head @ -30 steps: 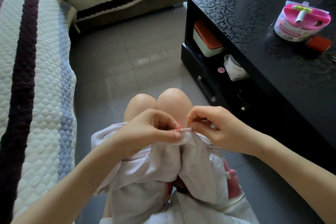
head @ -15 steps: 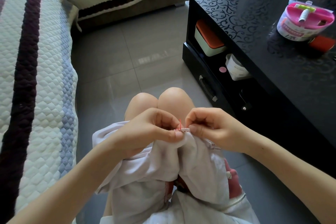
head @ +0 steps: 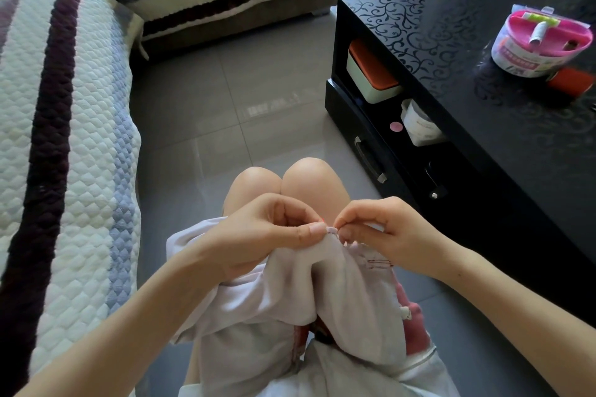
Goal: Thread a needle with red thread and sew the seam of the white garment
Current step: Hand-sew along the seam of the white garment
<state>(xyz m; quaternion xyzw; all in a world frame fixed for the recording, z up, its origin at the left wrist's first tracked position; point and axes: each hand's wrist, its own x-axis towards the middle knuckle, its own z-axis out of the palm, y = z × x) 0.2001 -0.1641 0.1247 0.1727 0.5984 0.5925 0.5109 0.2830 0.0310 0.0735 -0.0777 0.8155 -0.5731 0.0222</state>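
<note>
The left hand (head: 267, 237) pinches the seam edge (head: 331, 229) of the white garment (head: 283, 293) between thumb and curled fingers; the cloth drapes over the lap below both hands. Just beside, the right hand (head: 390, 237) pinches the same edge; the needle cannot be made out. Far right, a pink sewing kit (head: 541, 42) sits on the black table (head: 483, 138)

soft matt cloth garment (head: 338, 287), glossy black patterned table (head: 483, 100), quilted textured sofa cover (head: 64, 155), shiny smooth floor tiles (head: 232, 113)
</note>
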